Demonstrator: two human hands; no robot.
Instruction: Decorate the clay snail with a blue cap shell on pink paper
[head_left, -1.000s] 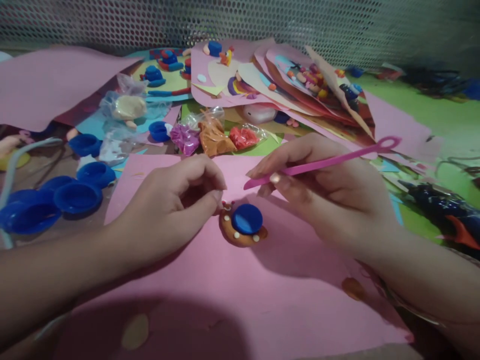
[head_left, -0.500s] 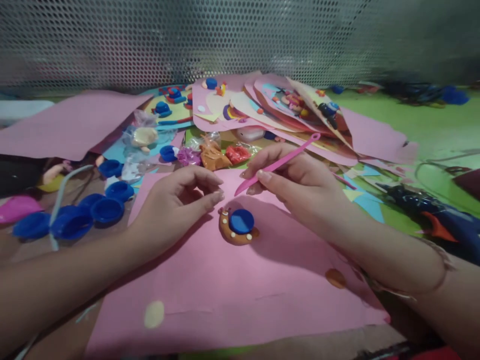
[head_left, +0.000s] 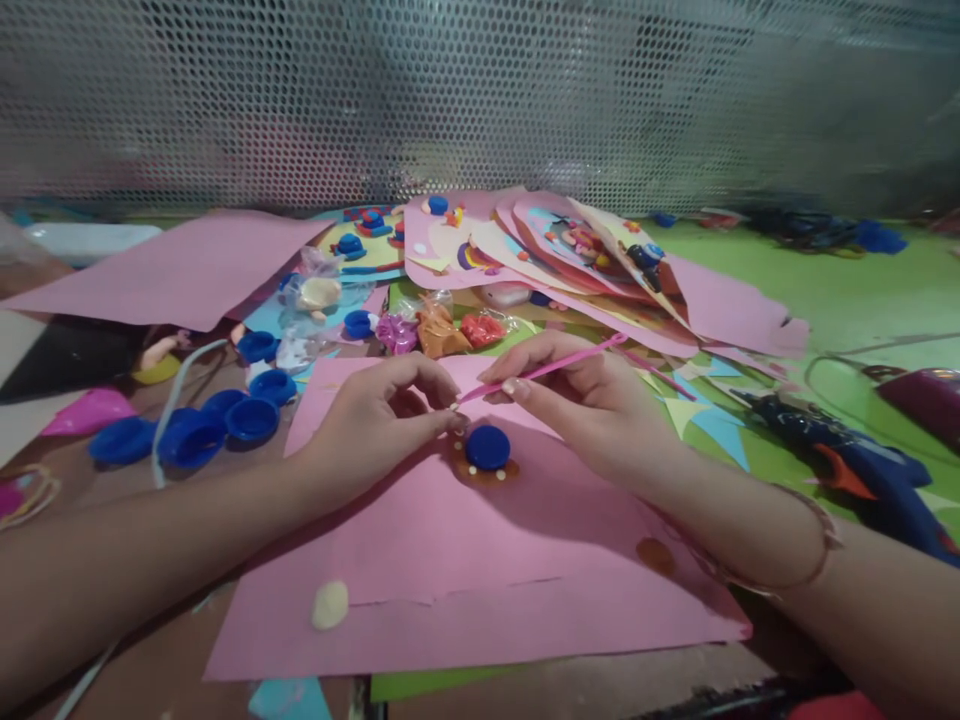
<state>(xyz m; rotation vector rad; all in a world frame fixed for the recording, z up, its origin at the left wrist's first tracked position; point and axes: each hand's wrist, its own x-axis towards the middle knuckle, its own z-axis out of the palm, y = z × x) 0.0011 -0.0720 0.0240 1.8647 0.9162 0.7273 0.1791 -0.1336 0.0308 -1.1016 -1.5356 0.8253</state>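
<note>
Pinched between the thumb and fingers of my right hand (head_left: pixel 559 385) is a pink plastic modelling tool (head_left: pixel 562 360), its tip pointing left. That tip meets the pinched fingertips of my left hand (head_left: pixel 397 410); whatever they hold is too small to make out. Just below both hands, a clay snail-like figure lies on a pink sheet (head_left: pixel 420 540). It has a round blue disc (head_left: pixel 488 448) and a curved brown body (head_left: pixel 514 468) with small white dots. My left fingers partly cover its upper left end. A cream clay dot (head_left: pixel 330 605) and a brown clay dot (head_left: pixel 655 555) lie on the sheet.
Several blue plastic cups (head_left: pixel 251 420) stand at left beside a white cable (head_left: pixel 176 400). Bagged orange clay (head_left: pixel 440 332) and red clay (head_left: pixel 482 328) lie behind the sheet. Decorated pink sheets (head_left: pixel 540 240) are stacked farther back. A dark blue glue gun (head_left: pixel 862 460) lies at right.
The pink tool has tilted flatter, and its tip has moved to my left fingertips. My hands have come together above the clay figure. The camera view has shifted slightly.
</note>
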